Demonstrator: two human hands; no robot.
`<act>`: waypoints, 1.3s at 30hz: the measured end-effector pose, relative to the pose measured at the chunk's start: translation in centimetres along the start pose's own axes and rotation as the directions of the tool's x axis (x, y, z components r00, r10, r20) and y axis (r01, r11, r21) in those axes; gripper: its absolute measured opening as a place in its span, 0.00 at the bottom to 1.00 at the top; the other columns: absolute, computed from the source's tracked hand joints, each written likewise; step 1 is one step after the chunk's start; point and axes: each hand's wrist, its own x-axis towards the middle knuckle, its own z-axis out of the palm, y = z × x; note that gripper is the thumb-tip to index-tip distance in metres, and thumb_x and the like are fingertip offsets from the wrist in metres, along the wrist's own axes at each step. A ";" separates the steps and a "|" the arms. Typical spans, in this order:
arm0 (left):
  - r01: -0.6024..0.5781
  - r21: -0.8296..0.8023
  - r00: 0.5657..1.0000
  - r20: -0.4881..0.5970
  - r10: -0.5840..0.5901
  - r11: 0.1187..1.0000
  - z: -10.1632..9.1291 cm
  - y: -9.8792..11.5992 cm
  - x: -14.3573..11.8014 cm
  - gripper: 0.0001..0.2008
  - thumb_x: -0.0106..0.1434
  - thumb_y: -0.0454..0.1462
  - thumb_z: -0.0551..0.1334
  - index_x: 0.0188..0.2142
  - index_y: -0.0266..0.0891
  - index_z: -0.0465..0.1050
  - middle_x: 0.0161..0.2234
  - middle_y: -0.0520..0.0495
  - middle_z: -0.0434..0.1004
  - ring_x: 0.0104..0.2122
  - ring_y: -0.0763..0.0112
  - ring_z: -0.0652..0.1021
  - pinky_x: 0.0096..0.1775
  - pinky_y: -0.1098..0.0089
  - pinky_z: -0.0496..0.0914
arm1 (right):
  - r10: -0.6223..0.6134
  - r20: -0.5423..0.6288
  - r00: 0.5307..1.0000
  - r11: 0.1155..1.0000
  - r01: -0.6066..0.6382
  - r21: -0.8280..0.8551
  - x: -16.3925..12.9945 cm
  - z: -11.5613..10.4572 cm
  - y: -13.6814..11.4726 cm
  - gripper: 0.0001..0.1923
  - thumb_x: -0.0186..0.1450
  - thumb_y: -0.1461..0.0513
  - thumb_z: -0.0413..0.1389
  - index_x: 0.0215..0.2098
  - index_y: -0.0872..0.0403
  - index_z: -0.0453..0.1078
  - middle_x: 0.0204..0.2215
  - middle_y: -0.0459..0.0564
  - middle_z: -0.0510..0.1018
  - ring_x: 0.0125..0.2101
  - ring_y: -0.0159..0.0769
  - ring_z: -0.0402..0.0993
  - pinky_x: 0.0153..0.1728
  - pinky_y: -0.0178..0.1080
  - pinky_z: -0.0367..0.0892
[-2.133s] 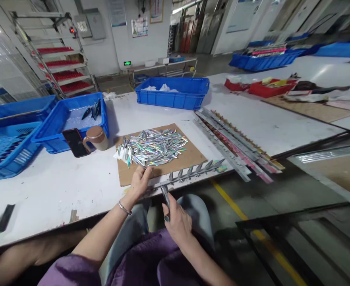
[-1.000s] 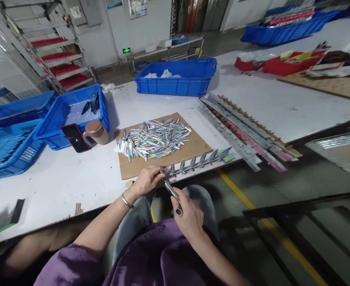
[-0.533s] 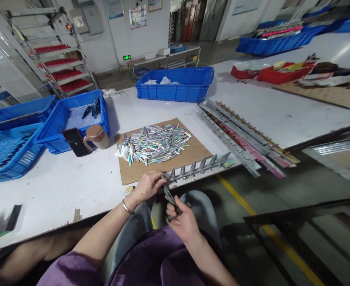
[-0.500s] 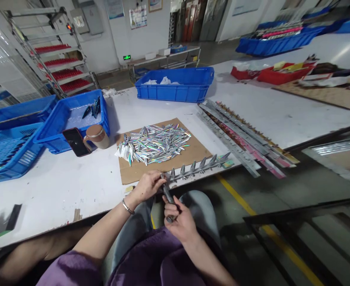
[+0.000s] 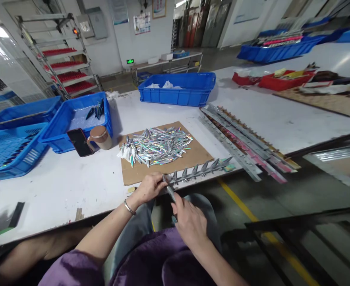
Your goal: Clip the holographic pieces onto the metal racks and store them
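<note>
At the near table edge my left hand (image 5: 148,188), with a bracelet at its wrist, is closed in a pinch at the near end of a metal strip (image 5: 189,174). A small grey piece shows at its fingertips; the fingers partly hide it. Several silver lure-shaped pieces (image 5: 195,170) stand upright along that strip. My right hand (image 5: 191,222) is wrapped round a slim grey rod-shaped tool (image 5: 171,192), back of the hand up. The tool's tip reaches my left fingertips. Beyond lies a pile of shiny lure-shaped pieces (image 5: 157,145) on cardboard (image 5: 137,174).
More metal strips (image 5: 237,139) lie on the right, overhanging the table edge. A phone (image 5: 80,142) leans by a mug (image 5: 101,137) and a blue crate (image 5: 55,146). Another blue crate (image 5: 176,95) stands behind the cardboard. Red trays (image 5: 279,81) sit far right.
My right hand has rolled over on the tool, from palm and fingers showing to its back showing. My left hand keeps its pinch at the strip's end. The view has shifted slightly.
</note>
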 end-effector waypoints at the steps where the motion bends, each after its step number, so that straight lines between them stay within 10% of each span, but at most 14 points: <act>1: 0.000 -0.003 1.000 0.002 0.000 1.000 0.0 0.0 0.0 0.13 0.72 0.42 0.56 0.36 0.37 0.73 0.34 0.43 0.75 0.37 0.64 0.76 0.41 0.67 0.68 | 0.007 0.009 1.000 1.000 -0.007 -0.001 0.0 0.1 -0.2 0.18 0.74 0.58 0.45 0.52 0.52 0.74 0.30 0.57 0.77 0.31 0.45 0.74 0.33 0.44 0.60; 7: 0.032 0.027 0.999 -0.003 -0.032 0.999 0.1 0.0 0.0 0.12 0.72 0.41 0.57 0.35 0.38 0.72 0.34 0.44 0.75 0.36 0.65 0.76 0.39 0.68 0.67 | 0.184 0.180 0.966 0.798 -0.254 0.547 0.6 0.3 0.8 0.13 0.69 0.54 0.54 0.48 0.50 0.73 0.25 0.48 0.76 0.24 0.39 0.72 0.25 0.37 0.62; 12: 0.053 0.049 0.999 -0.002 -0.053 0.997 -0.1 0.3 -0.1 0.12 0.72 0.42 0.57 0.34 0.38 0.71 0.33 0.45 0.75 0.35 0.66 0.75 0.39 0.69 0.68 | 0.111 0.438 0.892 0.585 -0.415 0.697 0.3 3.0 0.6 0.31 0.75 0.52 0.34 0.34 0.55 0.75 0.13 0.36 0.61 0.13 0.29 0.55 0.16 0.30 0.59; 16: 0.089 0.039 0.996 -0.001 -0.089 0.995 -0.3 0.8 -0.4 0.11 0.71 0.41 0.58 0.35 0.38 0.72 0.34 0.45 0.76 0.35 0.66 0.75 0.40 0.69 0.68 | 0.015 0.575 0.818 -0.204 -0.560 0.803 -1.3 5.6 -1.3 0.23 0.68 0.44 0.53 0.28 0.53 0.73 0.15 0.33 0.49 0.14 0.23 0.40 0.19 0.27 0.53; 18: 0.105 0.016 0.994 0.002 -0.105 0.994 -0.5 1.0 -0.4 0.08 0.69 0.39 0.59 0.36 0.38 0.73 0.35 0.45 0.77 0.36 0.66 0.76 0.40 0.69 0.69 | 0.002 0.654 0.756 -0.380 -0.604 0.700 -1.8 5.4 -1.6 0.21 0.60 0.44 0.63 0.28 0.53 0.72 0.16 0.35 0.56 0.15 0.23 0.45 0.18 0.27 0.52; 20: 0.114 -0.017 0.993 0.007 -0.114 0.993 -0.7 1.1 -0.4 0.05 0.66 0.36 0.60 0.39 0.38 0.75 0.37 0.45 0.79 0.38 0.65 0.77 0.42 0.68 0.69 | 0.125 0.649 0.751 -0.257 -0.607 0.752 -2.0 4.2 -1.2 0.21 0.60 0.44 0.64 0.34 0.52 0.73 0.19 0.40 0.65 0.17 0.27 0.57 0.19 0.30 0.56; 23: 0.132 -0.074 0.991 0.003 -0.132 0.988 -0.8 1.1 -0.3 0.13 0.61 0.29 0.59 0.44 0.38 0.75 0.41 0.45 0.80 0.41 0.64 0.78 0.45 0.67 0.70 | 0.289 0.418 0.861 0.258 -0.491 0.832 -2.0 1.5 0.3 0.23 0.64 0.44 0.59 0.47 0.50 0.74 0.26 0.48 0.76 0.25 0.37 0.72 0.28 0.38 0.68; 26: 0.138 -0.096 0.990 -0.004 -0.139 0.986 -0.8 1.0 -0.2 0.18 0.58 0.27 0.57 0.47 0.37 0.76 0.42 0.44 0.81 0.41 0.63 0.79 0.46 0.65 0.71 | 0.275 0.136 0.952 0.751 -0.300 0.588 -1.6 0.0 1.2 0.20 0.67 0.48 0.55 0.51 0.48 0.74 0.37 0.53 0.83 0.35 0.47 0.79 0.37 0.44 0.70; 28: 0.140 -0.086 0.990 -0.010 -0.141 0.986 -0.7 0.9 -0.3 0.17 0.58 0.27 0.57 0.46 0.37 0.76 0.42 0.43 0.81 0.41 0.63 0.79 0.45 0.65 0.71 | 0.231 0.038 0.972 0.887 -0.227 0.401 -1.4 0.1 1.0 0.19 0.69 0.51 0.51 0.53 0.47 0.73 0.40 0.54 0.84 0.37 0.49 0.81 0.37 0.45 0.69; 35: 0.127 -0.044 0.991 -0.024 -0.128 0.991 -0.7 0.9 -0.2 0.14 0.59 0.29 0.57 0.43 0.38 0.77 0.40 0.44 0.81 0.38 0.65 0.78 0.43 0.66 0.71 | 0.291 0.059 0.955 0.876 -0.291 0.384 -0.7 1.7 -1.1 0.19 0.72 0.50 0.47 0.53 0.48 0.70 0.39 0.54 0.84 0.35 0.48 0.81 0.32 0.43 0.68; 39: 0.135 -0.045 0.991 -0.012 -0.136 0.990 -1.0 1.1 0.0 0.10 0.64 0.33 0.59 0.43 0.38 0.76 0.39 0.43 0.80 0.37 0.65 0.78 0.42 0.67 0.71 | 0.376 0.171 0.911 0.593 -0.378 0.711 -0.2 2.0 -2.1 0.19 0.69 0.47 0.52 0.49 0.49 0.70 0.33 0.50 0.81 0.31 0.42 0.77 0.32 0.40 0.68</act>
